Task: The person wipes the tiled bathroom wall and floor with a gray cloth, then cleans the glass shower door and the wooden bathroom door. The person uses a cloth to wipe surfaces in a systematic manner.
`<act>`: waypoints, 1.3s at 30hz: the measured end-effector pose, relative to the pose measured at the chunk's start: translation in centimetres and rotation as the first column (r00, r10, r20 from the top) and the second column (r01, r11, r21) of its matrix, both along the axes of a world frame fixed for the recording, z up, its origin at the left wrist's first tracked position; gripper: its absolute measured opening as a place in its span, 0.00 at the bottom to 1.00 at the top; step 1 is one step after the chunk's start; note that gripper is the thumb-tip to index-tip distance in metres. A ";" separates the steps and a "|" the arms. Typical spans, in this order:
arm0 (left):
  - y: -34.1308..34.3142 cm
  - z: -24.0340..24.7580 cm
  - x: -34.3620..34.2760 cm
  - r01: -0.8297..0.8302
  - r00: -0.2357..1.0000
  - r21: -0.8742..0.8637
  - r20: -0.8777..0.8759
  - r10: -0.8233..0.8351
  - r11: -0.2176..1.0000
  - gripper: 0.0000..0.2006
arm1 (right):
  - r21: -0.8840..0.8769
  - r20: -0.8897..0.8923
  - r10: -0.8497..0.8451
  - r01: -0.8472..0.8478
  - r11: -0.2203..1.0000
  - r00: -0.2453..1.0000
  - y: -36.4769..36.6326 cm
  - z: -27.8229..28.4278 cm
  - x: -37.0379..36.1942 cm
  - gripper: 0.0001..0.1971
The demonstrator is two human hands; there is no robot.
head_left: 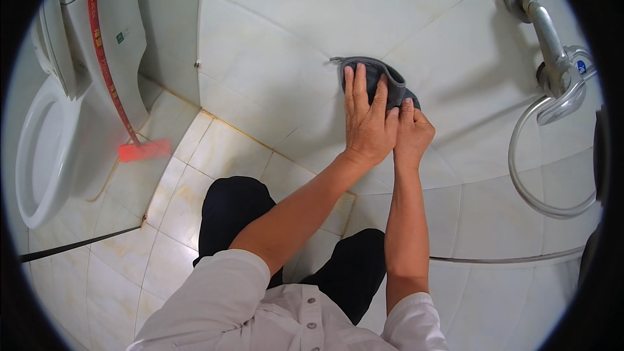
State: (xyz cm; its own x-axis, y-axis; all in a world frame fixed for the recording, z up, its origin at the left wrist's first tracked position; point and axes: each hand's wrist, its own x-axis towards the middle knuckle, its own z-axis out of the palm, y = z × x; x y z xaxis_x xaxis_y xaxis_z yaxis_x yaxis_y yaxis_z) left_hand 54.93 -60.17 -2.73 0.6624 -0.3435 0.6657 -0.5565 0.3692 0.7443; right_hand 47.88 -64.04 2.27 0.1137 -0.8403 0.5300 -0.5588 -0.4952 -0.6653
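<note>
A dark grey cloth (pixel 398 82), folded over at its hemmed edge, lies against the white tiled wall (pixel 279 39) in front of me. A short loop or tail sticks out from its upper left corner. My left hand (pixel 369 123) rests on the cloth with its fingers stretched out and somewhat spread, pressing from above. Right beside it, my right hand (pixel 413 131) is closed on the cloth's lower right end, thumb up. The two hands touch at the thumbs. Part of the cloth is hidden under the fingers.
A white toilet (pixel 49 149) with its lid raised stands at the left, behind a glass panel edge (pixel 199 39). A red-handled brush or squeegee (pixel 144 150) leans near it. At the right, a chrome shower mixer (pixel 558 81) and a looping hose (pixel 517 175) hang on the wall.
</note>
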 end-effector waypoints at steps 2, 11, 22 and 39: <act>0.2 -0.4 0.9 -0.038 0.999 0.038 -0.006 0.039 0.999 0.29 | -0.032 0.044 0.038 -0.037 0.999 0.998 0.2 0.0 0.9 0.18; -0.6 -4.9 3.6 -0.234 0.962 0.149 -0.111 0.251 0.961 0.27 | -0.070 -0.240 0.058 -0.077 0.995 0.969 1.8 -2.1 5.5 0.15; -0.1 -4.0 -7.4 0.210 0.973 0.210 0.053 -0.225 0.955 0.25 | -0.101 -0.100 -0.090 0.080 0.992 0.991 -1.4 -3.4 -8.8 0.17; 0.0 -0.5 3.8 -0.100 0.994 0.057 -0.039 0.102 0.993 0.28 | 0.079 -0.161 0.223 -0.213 0.974 0.961 0.6 0.3 2.5 0.20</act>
State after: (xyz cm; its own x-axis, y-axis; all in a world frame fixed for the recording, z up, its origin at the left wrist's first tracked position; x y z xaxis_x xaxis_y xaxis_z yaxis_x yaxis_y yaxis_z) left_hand 58.72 -60.17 -3.27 0.7228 -0.3086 0.6183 -0.5566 0.2704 0.7856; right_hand 50.36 -63.46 2.60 0.3804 -0.8151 0.4369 -0.5476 -0.5792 -0.6039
